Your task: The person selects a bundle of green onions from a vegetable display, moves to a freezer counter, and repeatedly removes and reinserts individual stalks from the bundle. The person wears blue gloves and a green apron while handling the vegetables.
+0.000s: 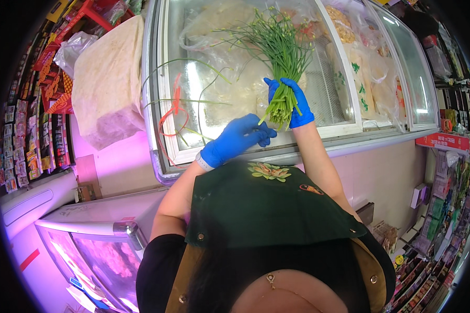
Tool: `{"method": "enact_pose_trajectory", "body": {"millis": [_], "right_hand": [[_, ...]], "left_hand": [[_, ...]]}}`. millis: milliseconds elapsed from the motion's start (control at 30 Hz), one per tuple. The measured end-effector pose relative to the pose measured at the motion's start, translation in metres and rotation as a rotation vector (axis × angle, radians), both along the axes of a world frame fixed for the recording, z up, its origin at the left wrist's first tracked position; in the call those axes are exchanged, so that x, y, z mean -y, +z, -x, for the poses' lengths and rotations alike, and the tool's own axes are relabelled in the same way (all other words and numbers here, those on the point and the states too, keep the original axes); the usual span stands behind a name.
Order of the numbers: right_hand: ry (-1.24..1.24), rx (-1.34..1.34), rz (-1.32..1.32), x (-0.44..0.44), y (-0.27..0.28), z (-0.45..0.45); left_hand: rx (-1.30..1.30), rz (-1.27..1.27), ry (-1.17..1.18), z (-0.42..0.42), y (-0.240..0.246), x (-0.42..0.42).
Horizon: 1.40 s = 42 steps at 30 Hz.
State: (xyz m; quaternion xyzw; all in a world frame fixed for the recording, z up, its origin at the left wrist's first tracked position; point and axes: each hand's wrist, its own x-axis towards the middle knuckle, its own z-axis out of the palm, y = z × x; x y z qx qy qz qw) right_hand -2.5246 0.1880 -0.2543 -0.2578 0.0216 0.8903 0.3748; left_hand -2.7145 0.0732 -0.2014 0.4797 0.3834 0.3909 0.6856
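Observation:
My right hand (297, 103), in a blue glove, grips a bundle of green flowering chives (284, 64) around the lower stems. Their budded tips fan out away from me, and the cut ends point back towards me. Beside those ends is my left hand (241, 137), also gloved in blue, its fingers curled; whether they pinch something small is hidden. Both hands are above the sliding glass lid (235, 94) of a chest freezer. Several loose chive stems (203, 101) lie on the glass at the left, near a red plastic tie (175, 105).
Bagged goods (376, 78) show inside the freezer on the right. To the left stands a cloth-covered stack or box (109, 78), with shelves of packets (19, 144) beyond. A second, pink-lit freezer (102, 250) is at the lower left. More stocked shelves (446, 203) line the right.

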Motion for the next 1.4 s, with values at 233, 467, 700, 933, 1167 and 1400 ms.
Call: {"method": "enact_pose_trajectory", "body": {"millis": [233,467,700,933,1167,1400], "right_hand": [[-0.075,0.019,-0.031,-0.003,0.001,-0.001],[-0.082,0.146,-0.116,-0.003,0.004,0.006],[-0.109,0.245,-0.081,-0.002,0.006,0.018],[-0.142,0.257,-0.062,-0.002,0.004,0.022],[-0.161,0.262,-0.093,0.001,0.011,0.025],[-0.121,0.236,-0.118,0.002,0.011,0.02]], "left_hand": [[-0.946,-0.56,0.237,0.039,-0.024,0.004],[-0.722,-0.53,0.409,0.015,-0.031,0.008],[-0.54,-0.406,0.612,-0.031,-0.014,0.0],[-0.553,-0.363,0.667,-0.031,-0.032,-0.002],[-0.138,-0.009,0.592,-0.027,-0.034,-0.004],[0.08,0.137,0.427,-0.019,-0.027,-0.01]]}}
